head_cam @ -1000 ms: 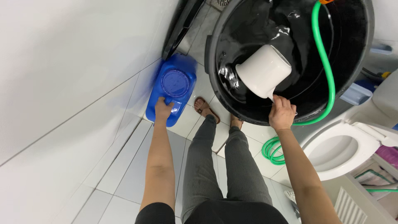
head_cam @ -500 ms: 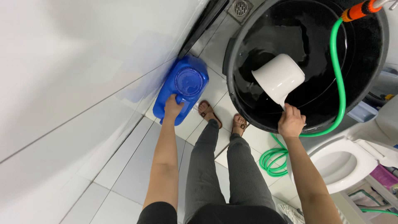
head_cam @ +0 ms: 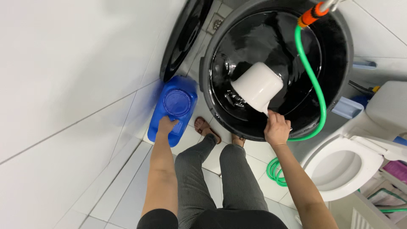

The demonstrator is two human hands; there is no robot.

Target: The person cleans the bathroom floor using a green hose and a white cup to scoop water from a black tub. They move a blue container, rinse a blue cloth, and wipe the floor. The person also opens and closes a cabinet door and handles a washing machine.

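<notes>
My left hand [head_cam: 166, 125] grips the near edge of a blue plastic jug [head_cam: 174, 108] that stands on the tiled floor by the white wall. My right hand [head_cam: 277, 128] holds the handle of a white scoop [head_cam: 257, 87], which hangs bottom-up inside a large black barrel [head_cam: 347, 38] with water in it. A green hose [head_cam: 316, 85] with an orange fitting [head_cam: 312, 14] runs over the barrel's rim and down into coils on the floor.
A black lid [head_cam: 184, 38] leans against the wall behind the jug. A white toilet [head_cam: 352, 165] with its seat up stands at the right. A floor drain [head_cam: 216, 24] lies beyond the barrel. My feet in sandals are at the barrel's base.
The view has shifted so the barrel and jug sit further along the floor. The scoop has tipped lower toward the water. Both hands keep their holds.
</notes>
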